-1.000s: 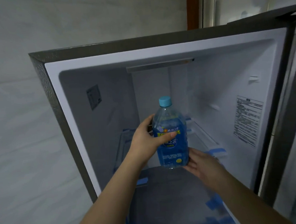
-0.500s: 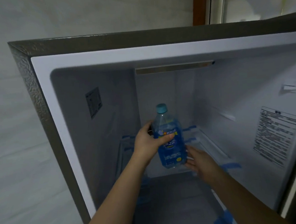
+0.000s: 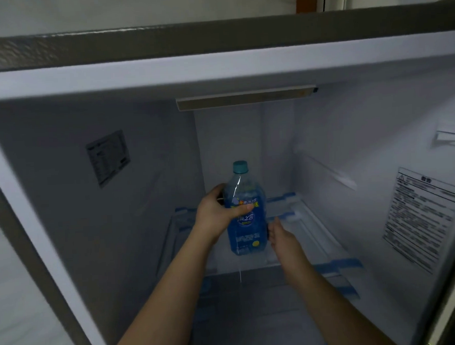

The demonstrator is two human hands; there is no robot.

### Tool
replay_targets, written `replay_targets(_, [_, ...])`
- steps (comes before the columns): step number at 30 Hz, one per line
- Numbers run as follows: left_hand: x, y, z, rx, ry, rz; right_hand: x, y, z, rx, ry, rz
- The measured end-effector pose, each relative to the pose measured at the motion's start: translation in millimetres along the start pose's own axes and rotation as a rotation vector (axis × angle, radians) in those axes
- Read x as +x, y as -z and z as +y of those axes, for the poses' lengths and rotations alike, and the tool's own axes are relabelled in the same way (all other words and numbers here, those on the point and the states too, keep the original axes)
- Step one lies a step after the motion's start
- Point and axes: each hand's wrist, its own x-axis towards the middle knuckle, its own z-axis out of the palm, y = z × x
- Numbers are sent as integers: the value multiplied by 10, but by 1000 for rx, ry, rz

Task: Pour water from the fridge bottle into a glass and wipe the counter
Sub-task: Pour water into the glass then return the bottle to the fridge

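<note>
A: Since the earlier frame, both hands carried the water bottle deeper into the refrigerator, toward its rear wall.

B: Left hand wraps the bottle's shoulder; right hand fingers touch its lower side, grip unclear.

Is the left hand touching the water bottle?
Touching. The head view shows the left hand wrapped around the bottle, its thumb lying across the label.
</note>
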Motion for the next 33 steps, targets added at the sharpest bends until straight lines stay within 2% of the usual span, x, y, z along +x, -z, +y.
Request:
replay_targets(9, [75,3,-74,-1,-6,-67,33,-12,46,-40,34,22])
replay_targets(18, [47,26,-218,0,-25,-96,-32,-68,55,-219,126,31])
replay_targets(23, [8,35,-196,25,26,-66,-74,-2,21,-328,132,12])
replay_targets(25, [-17,51,-201,89,70,-51,-90,36,15,-363,142,4])
replay_targets(29, [-199,110,-192,368,167,-11,-160,104,30,-437,158,4])
replay_targets(31, [-370,166,-153,479,121,-27,-231,138,25,-493,174,-9])
replay_targets(33, [-562,212,-116,672,28,-108,-307,151,11,-577,218,-21])
